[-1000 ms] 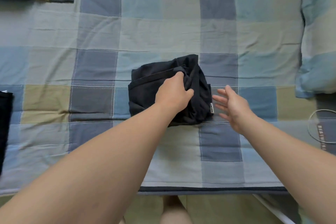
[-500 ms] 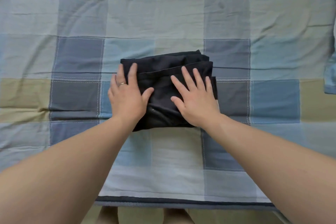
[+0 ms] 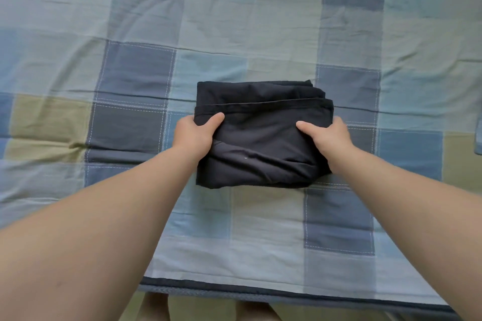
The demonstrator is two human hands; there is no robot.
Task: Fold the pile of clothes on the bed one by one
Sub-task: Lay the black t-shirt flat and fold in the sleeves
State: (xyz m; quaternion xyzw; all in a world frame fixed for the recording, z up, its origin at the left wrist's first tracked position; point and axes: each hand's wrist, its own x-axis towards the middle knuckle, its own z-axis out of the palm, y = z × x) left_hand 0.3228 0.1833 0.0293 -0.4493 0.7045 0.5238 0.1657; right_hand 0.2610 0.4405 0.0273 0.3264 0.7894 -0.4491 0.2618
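Item: black garment (image 3: 263,135), folded into a compact, layered rectangle. It lies flat on the patchwork quilt (image 3: 130,73) covering the bed (image 3: 287,297), towards the front edge and centred before the person. Left hand (image 3: 194,135): clasps the garment's left side, thumb laid on top, fingers tucked beneath and hidden. Right hand (image 3: 330,135): clasps the right side likewise, thumb on top, fingers underneath and out of sight. Position: the garment sits between the two hands and touches both, with its far hems and near fold projecting beyond them. Purpose, as judged: a two-sided hold prevents the stacked layers from sliding apart, and suits lifting the finished bundle whole to set it aside.
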